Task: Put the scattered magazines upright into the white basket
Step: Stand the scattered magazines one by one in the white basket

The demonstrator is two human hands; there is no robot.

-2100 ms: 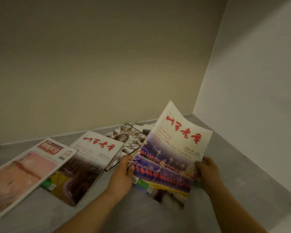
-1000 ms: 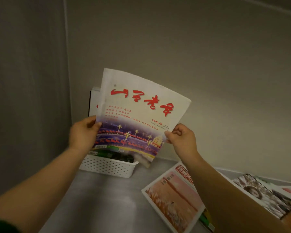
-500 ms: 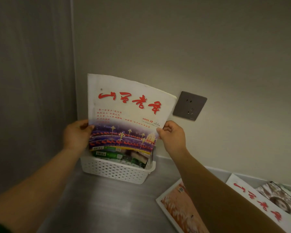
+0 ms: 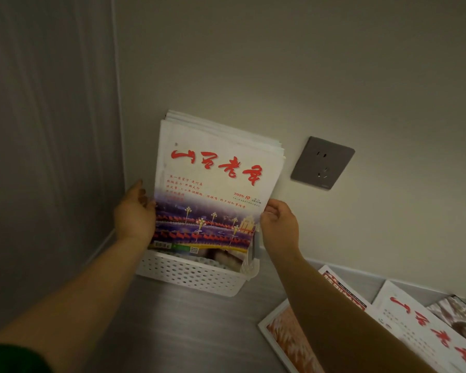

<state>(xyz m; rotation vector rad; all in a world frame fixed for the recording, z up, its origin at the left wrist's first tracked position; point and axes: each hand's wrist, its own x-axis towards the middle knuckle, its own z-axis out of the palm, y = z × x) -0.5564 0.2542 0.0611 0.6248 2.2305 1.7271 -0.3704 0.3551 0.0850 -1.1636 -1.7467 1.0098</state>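
Observation:
A white magazine with a red title (image 4: 218,184) stands upright in the white perforated basket (image 4: 189,275), in front of other upright magazines (image 4: 226,127) that lean on the wall. My left hand (image 4: 133,216) touches its left edge with relaxed fingers and the thumb lifted off the cover. My right hand (image 4: 280,224) pinches its right edge with curled fingers. Three loose magazines lie flat at the lower right: an orange-covered one (image 4: 283,332) partly under my right forearm, a white red-titled one (image 4: 428,327) and a portrait one (image 4: 463,316).
The basket sits in the corner of a grey counter (image 4: 172,332), against the left side wall and the back wall. A grey wall socket (image 4: 322,162) is on the back wall to the right of the basket.
Both hands carried the magazine from the loose pile to the corner and lowered it into the basket. My left thumb has come off the cover.

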